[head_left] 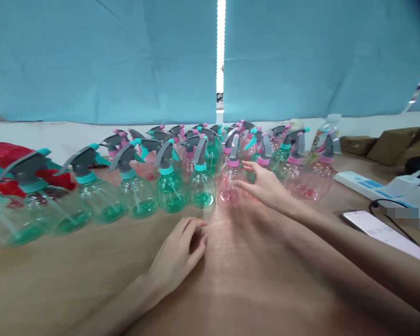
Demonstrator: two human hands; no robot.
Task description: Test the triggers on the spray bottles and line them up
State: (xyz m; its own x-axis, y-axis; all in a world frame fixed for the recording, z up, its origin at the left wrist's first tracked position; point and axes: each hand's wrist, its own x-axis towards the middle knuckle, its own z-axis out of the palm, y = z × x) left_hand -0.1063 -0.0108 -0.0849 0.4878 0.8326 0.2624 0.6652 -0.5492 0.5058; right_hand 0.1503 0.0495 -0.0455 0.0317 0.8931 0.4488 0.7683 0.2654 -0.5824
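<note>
My right hand (pixel 264 184) reaches to a pink clear spray bottle (pixel 228 189) with a pink collar and grey trigger head. Its thumb and fingers are apart at the bottle's right side; whether they touch it I cannot tell. My left hand (pixel 178 249) rests low over the table, loosely curled, with a gap between thumb and fingers and nothing in it. Just beyond it stands a green spray bottle (pixel 202 189) with a teal collar. Another green spray bottle (pixel 171 191) is to its left, in a row of several more. Two pink ones stand to the right, including one pink spray bottle (pixel 318 179) at the end.
More spray bottles crowd behind the front row. On the wooden table (pixel 231 280), a phone (pixel 385 233) lies at the right beside a white power strip (pixel 360 186) with a black cable. A clear drink bottle (pixel 327 128), cardboard boxes (pixel 392 144) and red plastic (pixel 7 154) are farther back.
</note>
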